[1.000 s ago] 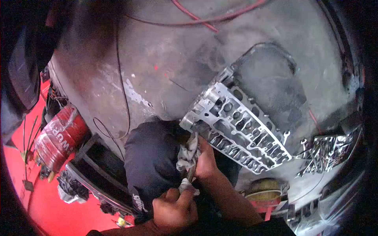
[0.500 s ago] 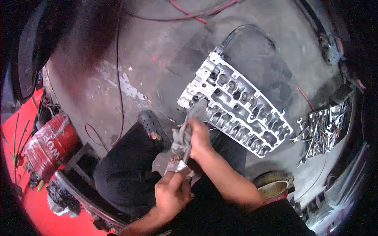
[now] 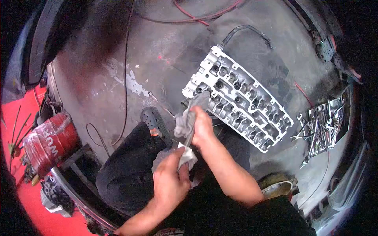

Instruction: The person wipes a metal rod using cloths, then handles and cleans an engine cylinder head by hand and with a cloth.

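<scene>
My right hand [image 3: 203, 126] is closed around a crumpled grey rag [image 3: 183, 122], whose upper end overlaps the near left corner of a silver cylinder head [image 3: 246, 108]. Below it, my left hand [image 3: 170, 177] pinches a crumpled white paper or cloth [image 3: 187, 157] around the lower end of a narrow piece. What that piece is stays hidden by the wrappings and fingers. The cylinder head lies at a slant, its open valve side up, with a curved black hose [image 3: 249, 27] beyond its far end.
Several tools lie on a shiny foil-like sheet [image 3: 325, 124] at the right. A spanner [image 3: 161, 104] rests on the floor near my shoe [image 3: 152, 118]. A round basin [image 3: 277, 188] stands by my right elbow, a red container [image 3: 51, 137] at the left. Hoses [image 3: 125, 78] cross the floor.
My left hand has turned and its grip on the white material has shifted slightly upward. The right hand and grey rag have moved slightly up. The whole view has shifted a little.
</scene>
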`<action>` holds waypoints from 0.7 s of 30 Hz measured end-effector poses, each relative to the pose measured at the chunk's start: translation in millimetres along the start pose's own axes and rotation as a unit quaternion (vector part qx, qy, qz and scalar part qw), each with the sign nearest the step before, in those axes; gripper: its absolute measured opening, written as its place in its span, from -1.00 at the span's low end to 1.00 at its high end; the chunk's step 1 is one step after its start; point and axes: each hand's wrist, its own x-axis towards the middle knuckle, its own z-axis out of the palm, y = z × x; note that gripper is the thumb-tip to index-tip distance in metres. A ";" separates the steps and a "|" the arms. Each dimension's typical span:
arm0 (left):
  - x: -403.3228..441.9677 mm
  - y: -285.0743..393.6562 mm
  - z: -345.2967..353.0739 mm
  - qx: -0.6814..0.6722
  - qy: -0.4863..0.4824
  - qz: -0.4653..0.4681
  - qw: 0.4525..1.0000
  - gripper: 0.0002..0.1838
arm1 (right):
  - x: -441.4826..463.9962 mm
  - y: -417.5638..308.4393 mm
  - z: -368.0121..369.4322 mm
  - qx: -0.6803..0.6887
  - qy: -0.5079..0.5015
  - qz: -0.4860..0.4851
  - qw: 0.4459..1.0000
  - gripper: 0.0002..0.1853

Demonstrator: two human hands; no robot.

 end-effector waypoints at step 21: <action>62.5 42.6 -26.5 -0.040 -0.055 -0.142 0.988 -0.68 | 7.1 -1.5 24.7 0.000 0.167 -0.050 0.985 -0.75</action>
